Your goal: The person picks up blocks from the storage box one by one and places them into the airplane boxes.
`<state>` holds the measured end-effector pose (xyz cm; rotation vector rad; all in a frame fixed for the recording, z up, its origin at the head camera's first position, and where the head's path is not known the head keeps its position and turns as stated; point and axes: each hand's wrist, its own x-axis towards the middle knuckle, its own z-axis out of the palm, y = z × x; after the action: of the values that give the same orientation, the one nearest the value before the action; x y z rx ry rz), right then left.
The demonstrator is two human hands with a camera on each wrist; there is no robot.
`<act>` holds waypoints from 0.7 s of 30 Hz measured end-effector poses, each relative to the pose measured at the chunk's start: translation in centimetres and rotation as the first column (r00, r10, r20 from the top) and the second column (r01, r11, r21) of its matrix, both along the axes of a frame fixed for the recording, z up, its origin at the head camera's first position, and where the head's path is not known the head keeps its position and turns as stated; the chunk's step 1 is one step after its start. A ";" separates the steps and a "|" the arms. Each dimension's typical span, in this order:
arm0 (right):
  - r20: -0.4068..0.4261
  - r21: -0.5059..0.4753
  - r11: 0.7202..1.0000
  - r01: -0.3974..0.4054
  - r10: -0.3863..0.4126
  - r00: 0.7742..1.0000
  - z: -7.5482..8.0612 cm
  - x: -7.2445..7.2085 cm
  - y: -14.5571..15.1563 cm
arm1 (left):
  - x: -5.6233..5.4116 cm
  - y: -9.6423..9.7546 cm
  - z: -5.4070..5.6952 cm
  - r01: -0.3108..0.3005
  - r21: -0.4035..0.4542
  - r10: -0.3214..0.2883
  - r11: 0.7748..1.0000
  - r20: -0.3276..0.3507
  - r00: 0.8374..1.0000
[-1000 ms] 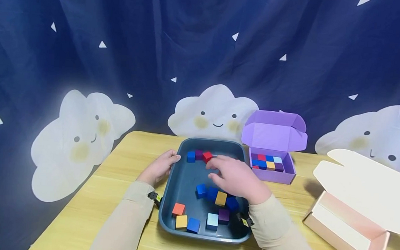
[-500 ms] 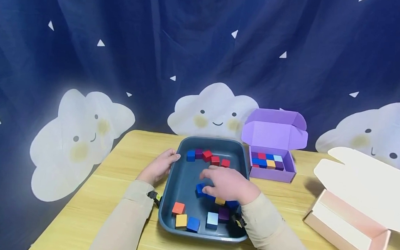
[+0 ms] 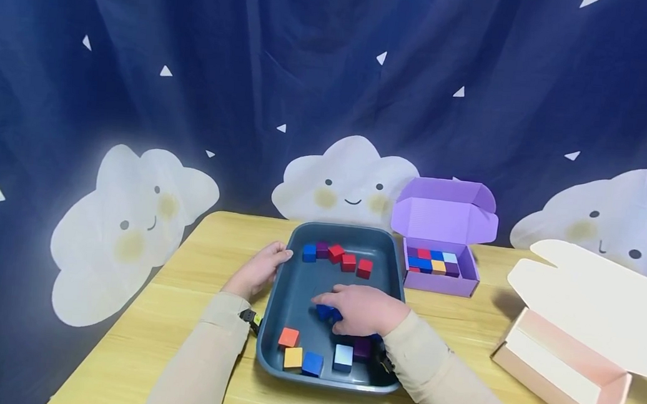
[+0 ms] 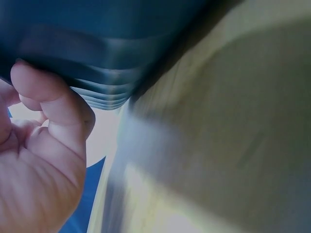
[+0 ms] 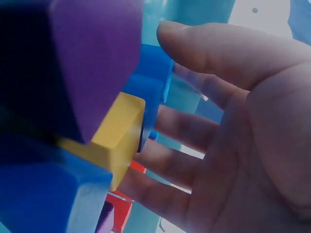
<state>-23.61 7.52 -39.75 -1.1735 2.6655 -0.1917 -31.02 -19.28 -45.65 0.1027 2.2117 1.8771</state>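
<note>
My left hand (image 3: pixel 255 271) holds the dark blue-grey tray (image 3: pixel 327 385) by its left side; in the left wrist view the fingers (image 4: pixel 41 82) lie against the tray's wall. Over the middle of the tray, my right hand (image 3: pixel 369 311) reaches among the cubes. The right wrist view has its fingers stretched out behind two touching blue cubes (image 5: pixel 154 65) and a yellow cube (image 5: pixel 121 128), with the thumb apart from them. A purple cube (image 5: pixel 99 58) and another blue cube (image 5: pixel 53 189) are nearer that camera. The head view shows blue cubes (image 3: pixel 324 313) at the fingertips; the hand hides the yellow one.
Three red cubes (image 3: pixel 348 263), a purple and a blue cube line the tray's far end. Orange, yellow, blue and pale blue (image 3: pixel 343 357) cubes lie near its front. An open purple box (image 3: pixel 441 286) holds several cubes; an open pink box (image 3: pixel 558 393) stands at right.
My right hand has moved back from the red cubes toward the near side, down to the blue cubes, uncovering two more red cubes. My left hand stays on the tray.
</note>
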 end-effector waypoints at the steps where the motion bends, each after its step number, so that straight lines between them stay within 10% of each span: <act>1: 0.000 -0.003 1.000 0.005 -0.005 1.000 0.0 0.0 0.0 | 0.0 0.0 0.1 0.000 -0.005 0.000 1.000 0.002 1.000; 12: -0.030 0.061 0.952 0.300 -0.299 0.954 0.3 -0.2 1.0 | -0.4 0.2 0.3 0.007 0.013 -0.007 1.000 0.011 1.000; 21: 0.054 0.035 0.964 0.262 -0.264 0.963 -0.1 -0.7 1.4 | -0.4 -0.2 -0.1 0.004 0.002 -0.005 1.000 0.014 1.000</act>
<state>-24.30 8.92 -39.90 -0.7887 2.7544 -0.2284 -31.41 -19.45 -45.79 0.0947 2.1986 1.8723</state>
